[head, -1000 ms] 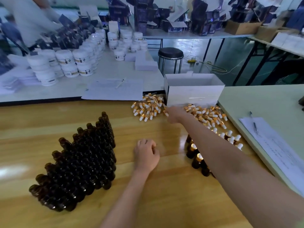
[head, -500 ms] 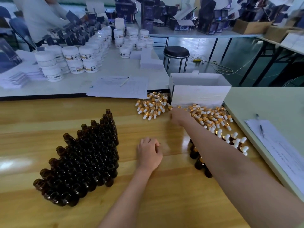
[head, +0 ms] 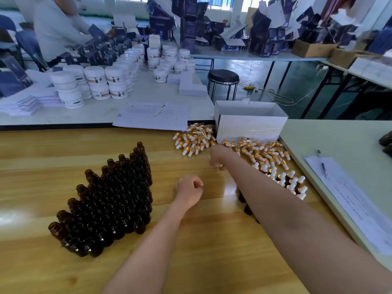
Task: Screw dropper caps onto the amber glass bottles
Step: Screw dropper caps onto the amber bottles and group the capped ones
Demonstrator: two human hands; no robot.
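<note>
A dense block of open amber glass bottles (head: 114,200) stands on the wooden table (head: 191,262) to my left. Loose gold-and-white dropper caps (head: 193,143) lie heaped at the table's far edge, and more dropper caps (head: 261,149) spread to the right. Several capped bottles (head: 290,181) stand beyond my right forearm. My right hand (head: 218,157) hovers at the near edge of the caps, fingers curled, with a bit of gold cap showing under them. My left hand (head: 188,189) rests on the table as a fist, and nothing shows inside it.
A white open box (head: 250,126) stands behind the caps. To the right, a paper form with a pen (head: 350,200) lies on a grey table. Behind are a sheet with a pen (head: 152,117), white jars (head: 95,81), a stool (head: 222,78) and a person (head: 55,28).
My right hand has drawn back from the cap pile toward me with its fingers curled. My left hand has stayed in place.
</note>
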